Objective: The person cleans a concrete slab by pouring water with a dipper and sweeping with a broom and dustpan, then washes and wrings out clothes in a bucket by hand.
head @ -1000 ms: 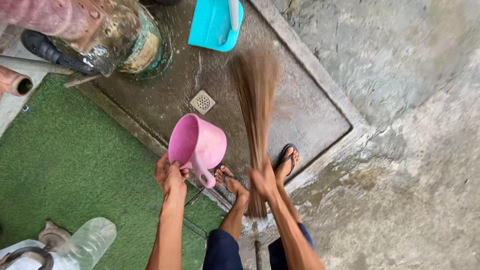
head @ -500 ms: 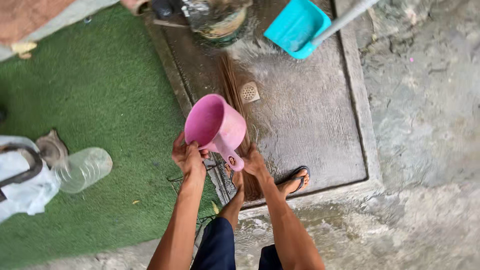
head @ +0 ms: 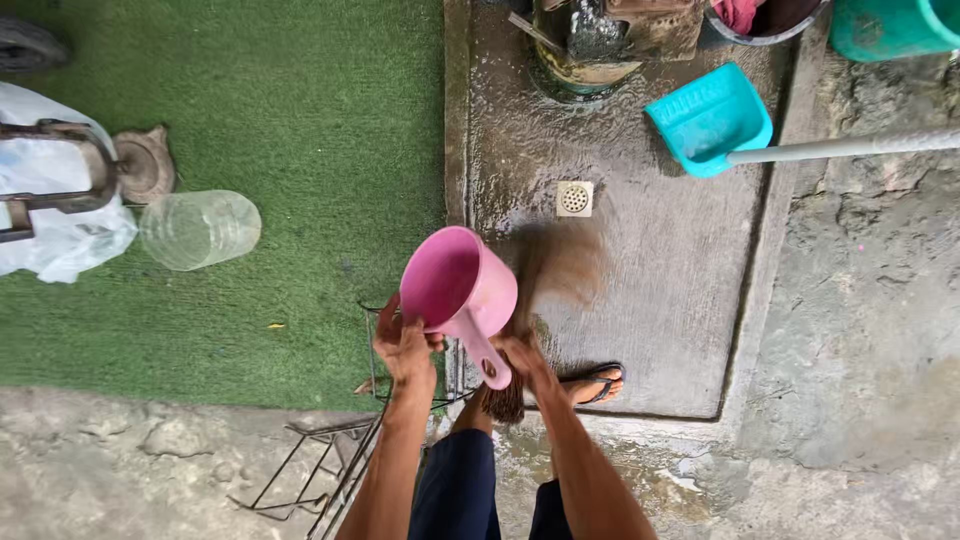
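Wet grey concrete [head: 650, 300] is seen from above, with green fake grass [head: 300, 150] laid beside it at nine o'clock.

A pink plastic dipper [head: 458, 285] is held near the middle of the view, tipped on its side with its mouth turned up and to the left. Its rim is pinched by the left hand [head: 405, 345], fingers curled over the edge. A bundle of brown broom sticks [head: 545, 270] is gripped tight in the right hand [head: 522, 358]; the bristles are blurred over the wet slab, just below the small square drain [head: 574, 198] at twelve o'clock.

A slip could happen, since the slab is soaked and only a thin sandal [head: 598, 380] is worn on it. The dipper could be dropped, as it is held by the rim only. Dirty water could be flicked onto the grass by the fast bristles. A foot could be caught in the bent wire rack [head: 320, 465] lying at seven o'clock.

A teal dustpan [head: 705, 120] with a pale long handle is seen at one o'clock. A clear plastic jug [head: 198, 230] lies on its side at ten o'clock, beside a white plastic bag [head: 55, 240]. No labels or signs can be made out.
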